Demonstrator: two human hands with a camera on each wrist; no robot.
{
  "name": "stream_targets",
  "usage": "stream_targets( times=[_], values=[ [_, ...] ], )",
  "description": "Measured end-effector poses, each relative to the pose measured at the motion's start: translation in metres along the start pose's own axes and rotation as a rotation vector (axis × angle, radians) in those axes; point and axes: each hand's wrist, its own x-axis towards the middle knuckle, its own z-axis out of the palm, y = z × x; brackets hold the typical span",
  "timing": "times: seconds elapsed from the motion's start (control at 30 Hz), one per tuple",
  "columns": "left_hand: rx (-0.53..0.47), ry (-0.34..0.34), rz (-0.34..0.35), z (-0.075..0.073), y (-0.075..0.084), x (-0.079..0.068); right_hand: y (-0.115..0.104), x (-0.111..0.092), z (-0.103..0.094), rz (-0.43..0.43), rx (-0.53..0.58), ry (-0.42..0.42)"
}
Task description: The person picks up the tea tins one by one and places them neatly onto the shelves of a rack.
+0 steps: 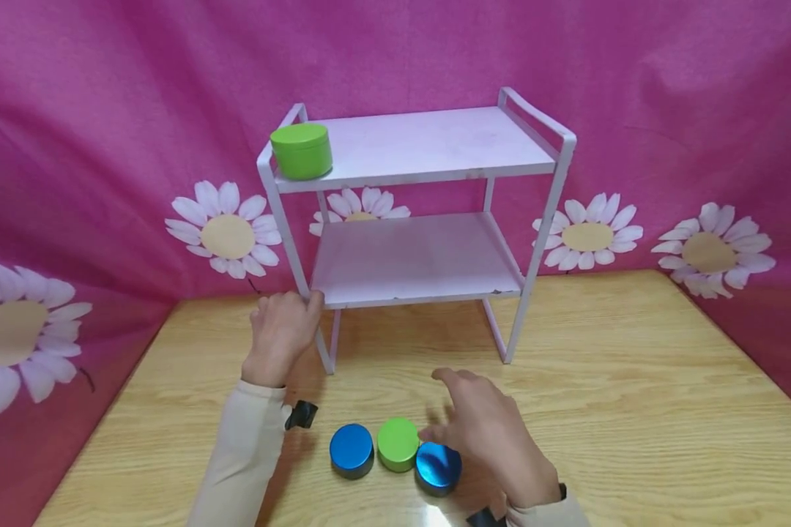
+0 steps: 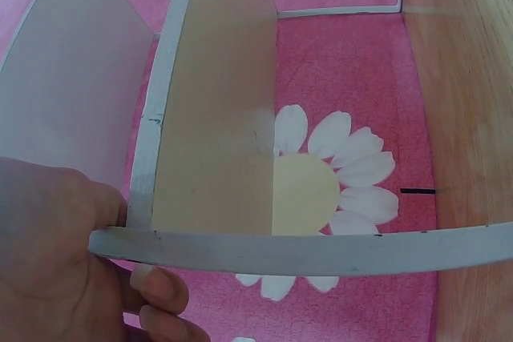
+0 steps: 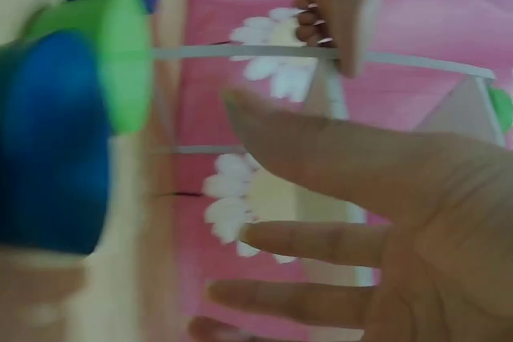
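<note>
My left hand (image 1: 282,333) grips the front left leg of a white two-tier shelf rack (image 1: 409,256) at the lower shelf's corner. In the left wrist view its fingers (image 2: 160,290) curl round the leg. My right hand (image 1: 484,432) is held with fingers spread and nothing in them, close to the right-hand blue tin (image 1: 439,472) and partly over it. Left of that tin sit a green tin (image 1: 398,443) and another blue tin (image 1: 352,448), all with lids up. A second green tin (image 1: 302,151) stands on the top shelf's left front corner.
The rack stands on a light wood table (image 1: 633,380). Behind and beside it hangs a pink cloth (image 1: 395,51) printed with large white daisies. Raised side rails (image 1: 540,117) edge the top shelf. A black strap piece (image 1: 301,415) sticks out from the left sleeve.
</note>
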Motion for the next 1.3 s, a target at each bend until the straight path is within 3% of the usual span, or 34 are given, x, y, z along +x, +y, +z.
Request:
stream_targets(
  times=[0.13, 0.3, 0.7, 0.97, 1.17, 1.3],
  values=[
    [-0.005, 0.01, -0.007, -0.002, -0.002, 0.0, 0.016, -0.008, 0.011, -0.008, 0.01, -0.15],
    [-0.018, 0.01, -0.026, -0.006, -0.008, -0.001, 0.026, -0.016, 0.03, -0.032, 0.106, -0.25],
    [-0.036, 0.04, -0.036, -0.006, -0.013, -0.002, 0.025, -0.023, 0.064, -0.065, 0.149, -0.15],
    [0.035, 0.055, -0.025, 0.003, -0.005, 0.0, 0.051, -0.033, 0.075, -0.127, 0.25, -0.115],
    [0.038, 0.088, -0.043, 0.008, 0.001, 0.0, 0.071, -0.041, 0.08, -0.151, 0.203, -0.003],
    [0.044, 0.097, -0.051, 0.008, 0.001, -0.001, 0.077, -0.041, 0.082, -0.161, 0.234, 0.041]
  ],
)
